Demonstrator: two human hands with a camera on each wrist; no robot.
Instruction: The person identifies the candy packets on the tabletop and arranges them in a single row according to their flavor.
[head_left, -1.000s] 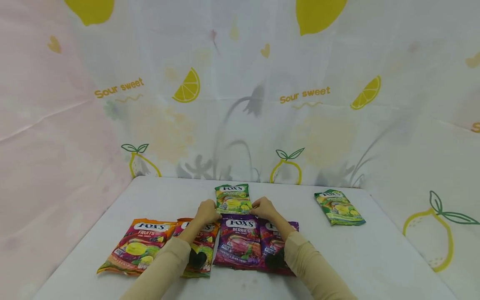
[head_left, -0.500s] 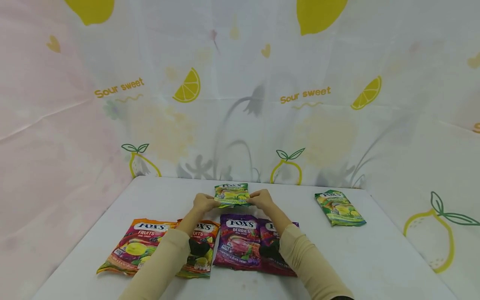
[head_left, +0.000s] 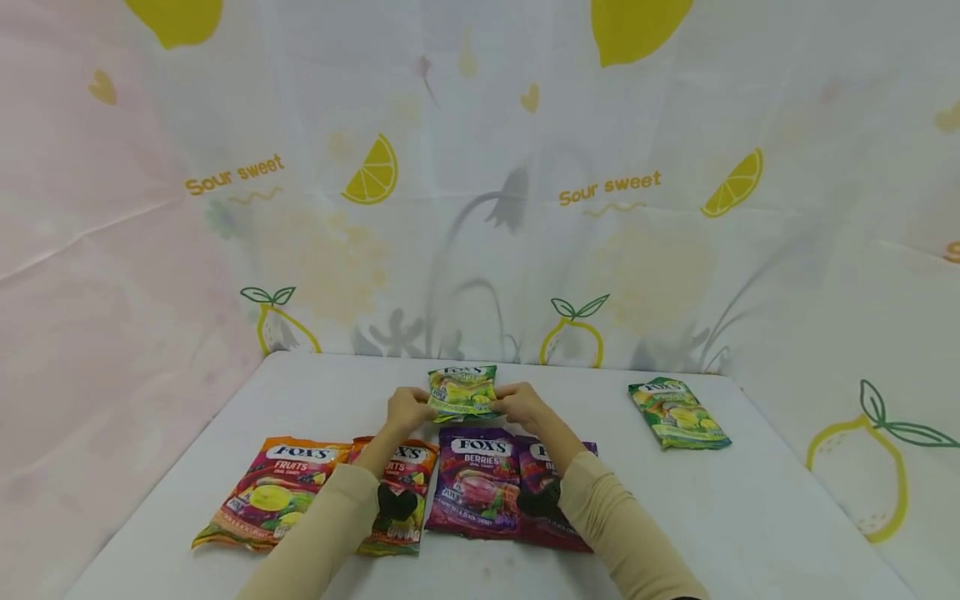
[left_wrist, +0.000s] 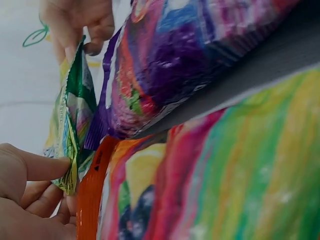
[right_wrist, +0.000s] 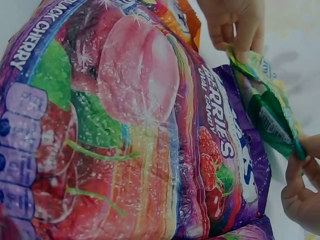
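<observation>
Both hands hold a green Fox's candy bag (head_left: 462, 393) at the back middle of the table. The left hand (head_left: 408, 409) pinches its near left corner between thumb and fingers, and the right hand (head_left: 522, 405) pinches the near right corner. In the left wrist view, the thumb presses on the crimped edge of the green bag (left_wrist: 75, 115). From the right wrist view, the barcode side of the green bag (right_wrist: 270, 117) shows below its seam. Just in front of it lies a purple berries candy bag (head_left: 477, 483), its top edge close to the green bag.
A second purple bag (head_left: 551, 529) lies partly under the right forearm. To the left are two orange fruits candy bags (head_left: 273, 492), (head_left: 401, 533), one partly covered by the left sleeve. Another green candy bag (head_left: 680, 414) lies apart at the back right. A lemon-print curtain (head_left: 480, 208) stands behind the table.
The green bag's near edge has risen and moved back from the purple bag, then come down slightly. Both hands have moved with it, still pinching its corners. The other bags have stayed in place.
</observation>
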